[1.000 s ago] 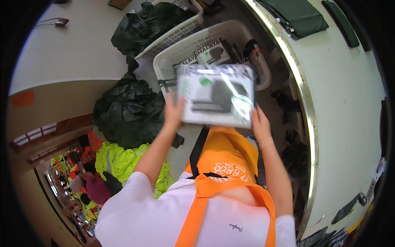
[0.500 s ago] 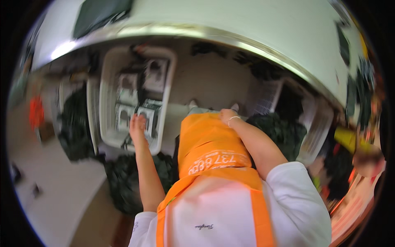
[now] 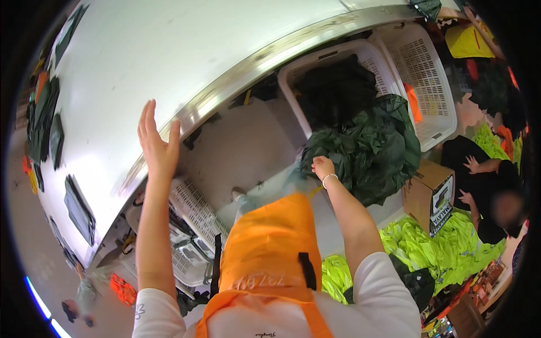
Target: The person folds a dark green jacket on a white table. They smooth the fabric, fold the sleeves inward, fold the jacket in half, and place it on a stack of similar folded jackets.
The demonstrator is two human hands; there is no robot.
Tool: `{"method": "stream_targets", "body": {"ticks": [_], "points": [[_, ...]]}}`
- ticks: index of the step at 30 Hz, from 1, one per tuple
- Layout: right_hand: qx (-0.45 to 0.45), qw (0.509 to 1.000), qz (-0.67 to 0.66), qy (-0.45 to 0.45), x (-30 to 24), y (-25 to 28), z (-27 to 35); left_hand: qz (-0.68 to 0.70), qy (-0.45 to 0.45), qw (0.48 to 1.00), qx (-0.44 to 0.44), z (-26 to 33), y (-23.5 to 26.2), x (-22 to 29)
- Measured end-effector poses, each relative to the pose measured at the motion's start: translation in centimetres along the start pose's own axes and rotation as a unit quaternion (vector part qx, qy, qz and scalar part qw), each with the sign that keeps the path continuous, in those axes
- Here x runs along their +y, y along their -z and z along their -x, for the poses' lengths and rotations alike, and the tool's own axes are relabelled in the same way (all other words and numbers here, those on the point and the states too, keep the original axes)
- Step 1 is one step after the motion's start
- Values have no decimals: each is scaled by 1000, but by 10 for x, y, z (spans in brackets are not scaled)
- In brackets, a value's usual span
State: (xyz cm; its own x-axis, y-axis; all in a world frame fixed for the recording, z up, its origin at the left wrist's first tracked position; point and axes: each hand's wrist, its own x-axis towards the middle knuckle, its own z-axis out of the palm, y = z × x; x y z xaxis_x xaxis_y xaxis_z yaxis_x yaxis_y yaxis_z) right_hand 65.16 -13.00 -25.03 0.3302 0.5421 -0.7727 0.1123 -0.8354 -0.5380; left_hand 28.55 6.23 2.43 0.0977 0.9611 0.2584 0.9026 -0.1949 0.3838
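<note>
In the head view, the person's left hand (image 3: 158, 143) is raised with its fingers spread and flat, holding nothing, its palm up against or just beside the metal-edged rim of the long white work table (image 3: 186, 50); whether it touches cannot be told. The right hand (image 3: 322, 167) reaches down to the right and rests with loosely curled fingers on the crumpled dark green fabric heap (image 3: 369, 152), touching its near left edge; a firm grip cannot be made out. That heap lies on the floor, spilling from the white perforated plastic basket (image 3: 338, 62) under the table's edge, which is filled with more dark cloth. A second, empty white perforated basket (image 3: 422, 73) stands just right of it. At the near left, below the raised hand, a white slatted crate (image 3: 194, 211) holds flat packaged items. Judging from this, the dark fabric is only now being taken in hand: none of it is lifted, and the heap looks untouched in bulk. To the right a brown cardboard box (image 3: 428, 191) sits beside bright yellow-green garments (image 3: 445, 248), where another person in black is seated.
</note>
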Motion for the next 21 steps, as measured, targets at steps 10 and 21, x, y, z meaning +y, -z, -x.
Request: {"method": "stream_targets", "body": {"ticks": [10,21], "points": [[188,967,165,42,19,137,-324,-148,-85,982,-83,-77,-131,85],[29,846,518,125,57,168,-531,-31,42,989,-135,-16,-60,-25]]}}
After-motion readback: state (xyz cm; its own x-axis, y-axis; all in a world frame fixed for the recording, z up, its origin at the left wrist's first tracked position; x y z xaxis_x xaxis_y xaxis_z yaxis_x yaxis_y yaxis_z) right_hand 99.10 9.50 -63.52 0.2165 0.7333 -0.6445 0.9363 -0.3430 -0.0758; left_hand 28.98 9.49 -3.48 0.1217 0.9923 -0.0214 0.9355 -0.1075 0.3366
